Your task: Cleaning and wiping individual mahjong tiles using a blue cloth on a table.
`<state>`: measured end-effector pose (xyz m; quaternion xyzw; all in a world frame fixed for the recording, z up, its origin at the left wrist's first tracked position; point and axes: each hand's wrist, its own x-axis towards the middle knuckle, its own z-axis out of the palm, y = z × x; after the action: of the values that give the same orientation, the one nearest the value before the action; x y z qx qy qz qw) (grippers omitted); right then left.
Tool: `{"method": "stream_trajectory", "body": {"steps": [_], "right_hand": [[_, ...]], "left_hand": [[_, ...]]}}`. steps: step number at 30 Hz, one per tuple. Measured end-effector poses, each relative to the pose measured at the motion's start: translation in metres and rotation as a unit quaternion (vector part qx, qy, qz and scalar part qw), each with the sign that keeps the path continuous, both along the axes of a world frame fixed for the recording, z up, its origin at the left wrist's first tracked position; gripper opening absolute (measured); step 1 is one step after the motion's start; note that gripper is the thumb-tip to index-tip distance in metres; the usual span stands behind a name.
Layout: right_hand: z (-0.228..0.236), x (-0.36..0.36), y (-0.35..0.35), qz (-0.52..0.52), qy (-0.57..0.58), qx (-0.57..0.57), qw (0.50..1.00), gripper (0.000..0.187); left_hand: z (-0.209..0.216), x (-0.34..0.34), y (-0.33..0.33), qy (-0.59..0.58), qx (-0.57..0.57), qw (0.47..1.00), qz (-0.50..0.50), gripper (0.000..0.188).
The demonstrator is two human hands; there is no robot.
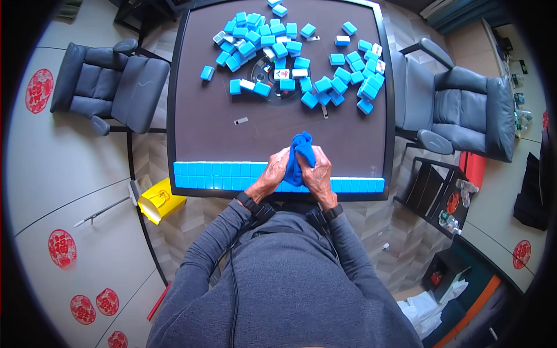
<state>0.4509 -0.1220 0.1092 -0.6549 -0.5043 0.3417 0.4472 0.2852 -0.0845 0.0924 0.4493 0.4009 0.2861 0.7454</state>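
Both hands come together over the near part of a dark mahjong table (203, 133), gripping one bunched blue cloth (300, 156). My left hand (275, 171) closes on its left side, and my right hand (318, 174) closes on its right. Behind and below the hands, a long row of blue-backed mahjong tiles (226, 176) lines the near edge; my hands and wrists cover part of it. Toward the far side lie loose mahjong tiles (268, 41), heaped and scattered, mostly blue side up, with a few white faces showing.
A grey armchair (116, 87) stands left of the table and another (458, 104) on the right. Near the left front corner sits a yellow bin (161, 200). A dark side rack (432, 185) with plastic bottles is at the right. A black cable (234, 284) runs down my front.
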Motion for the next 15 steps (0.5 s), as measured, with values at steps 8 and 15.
{"method": "stream_trajectory", "body": {"steps": [8, 15], "right_hand": [[-0.022, 0.018, -0.001, -0.063, 0.037, -0.095, 0.993, 0.032], [-0.039, 0.045, -0.014, -0.076, 0.006, -0.147, 0.986, 0.031]], "left_hand": [[0.016, 0.006, -0.002, -0.004, -0.129, 0.989, -0.072, 0.06], [-0.003, 0.004, 0.01, 0.07, -0.062, 0.986, -0.135, 0.053]]}}
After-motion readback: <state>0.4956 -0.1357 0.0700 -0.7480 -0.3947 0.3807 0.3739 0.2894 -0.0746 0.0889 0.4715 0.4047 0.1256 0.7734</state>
